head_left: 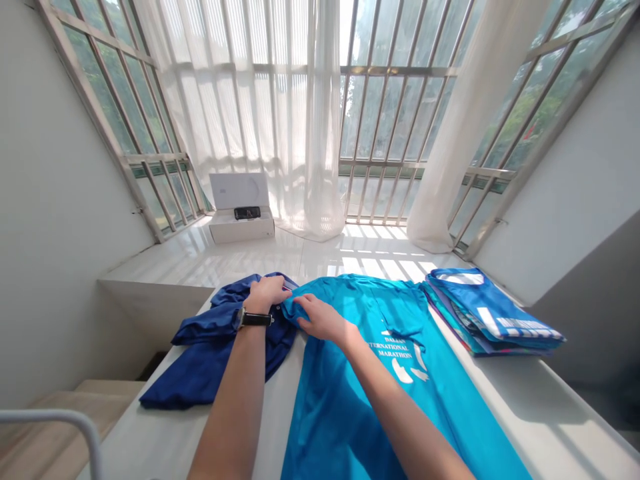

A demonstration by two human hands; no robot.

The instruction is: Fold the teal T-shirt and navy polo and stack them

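A turquoise T-shirt (345,400) with white marathon lettering lies spread out in front of me, one sleeve folded over its chest. My left hand (267,293), wearing a black-strapped watch (256,319), is closed at the end of the shirt's left-side sleeve, above a dark blue shirt (200,370). Its fingertips are partly hidden. Closer to the shoulder, my right hand (323,318) pinches the same sleeve between thumb and fingers. The dark blue shirt lies crumpled under and left of my left hand.
A stack of folded shirts (493,310) sits at the right on the white table (530,400). An open white box (243,230) with a black device (247,213) stands on the window ledge (165,263). White curtains (290,133) hang behind. A white rail (50,417) is at lower left.
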